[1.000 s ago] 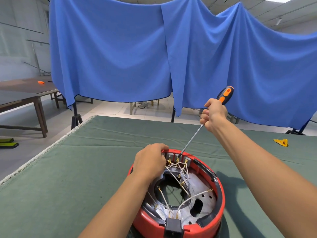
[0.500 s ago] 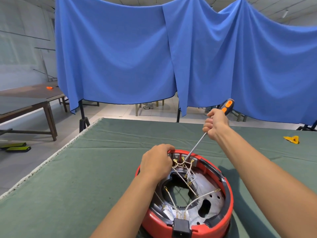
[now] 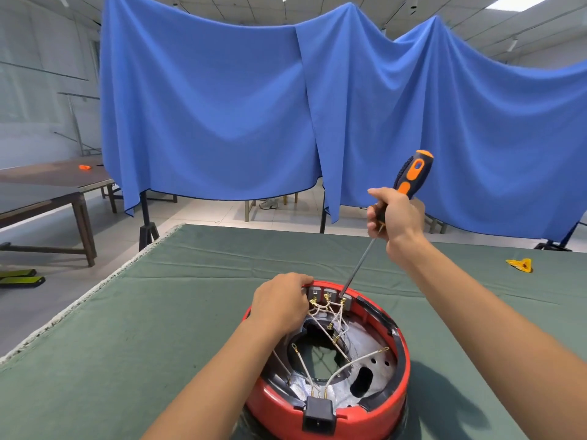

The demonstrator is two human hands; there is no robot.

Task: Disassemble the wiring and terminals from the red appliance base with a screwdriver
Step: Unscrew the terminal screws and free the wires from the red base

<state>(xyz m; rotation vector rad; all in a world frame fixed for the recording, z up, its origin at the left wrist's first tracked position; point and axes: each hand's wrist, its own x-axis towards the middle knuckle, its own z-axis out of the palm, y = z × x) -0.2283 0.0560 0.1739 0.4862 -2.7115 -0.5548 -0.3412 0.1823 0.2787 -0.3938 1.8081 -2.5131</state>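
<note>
The round red appliance base point(image 3: 398, 389) lies open side up near the front of the green table point(image 3: 165, 319). White wires point(image 3: 330, 319) with gold terminals cross its metal inside and run to a grey terminal block point(image 3: 320, 293) at the far rim. A black socket point(image 3: 318, 414) sits on the near rim. My left hand point(image 3: 279, 304) grips the far left rim beside the block. My right hand point(image 3: 395, 217) holds the black and orange screwdriver point(image 3: 413, 173) by its handle, raised above the base. The shaft slants down, its tip on the block's right terminal.
A small yellow part point(image 3: 519, 265) lies on the table at the far right. Blue cloth point(image 3: 286, 106) hangs behind the table on stands. A brown wooden table point(image 3: 47, 185) stands at the left with an orange item point(image 3: 84, 167) on it.
The screwdriver tip has shifted right along the terminal block and the handle now stands steeper. My left hand stays on the rim. The camera view has tilted slightly.
</note>
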